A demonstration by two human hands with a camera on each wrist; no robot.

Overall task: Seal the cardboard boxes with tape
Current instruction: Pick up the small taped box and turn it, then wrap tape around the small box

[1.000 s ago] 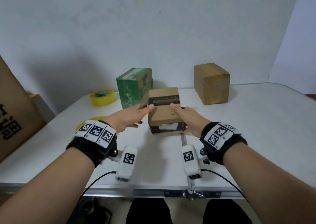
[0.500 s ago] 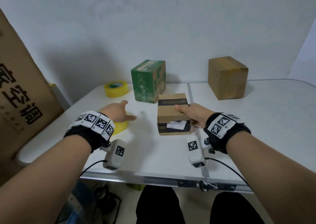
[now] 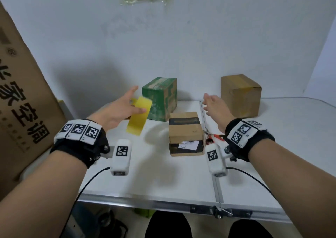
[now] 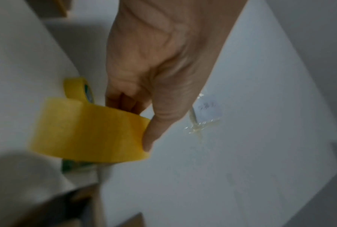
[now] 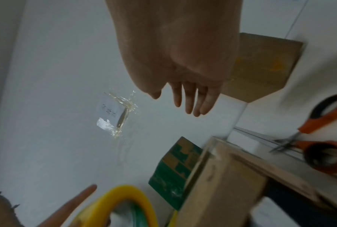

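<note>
Holding a yellow tape roll (image 3: 139, 115) above the desk (image 3: 181, 179), the left hand (image 3: 116, 113) has its grip clamped on it: fingers curled through the core, thumb (image 4: 154, 130) pressed on the outer face. The right hand (image 3: 216, 108) hovers with its grip apart, fingers (image 5: 190, 101) straight, touching nothing. Between the hands, nearer, sits a small brown box (image 3: 185, 133). A green box (image 3: 161, 97) and another brown box (image 3: 240, 95) stand farther back. Scissors (image 5: 323, 135) lie right of the small box.
</note>
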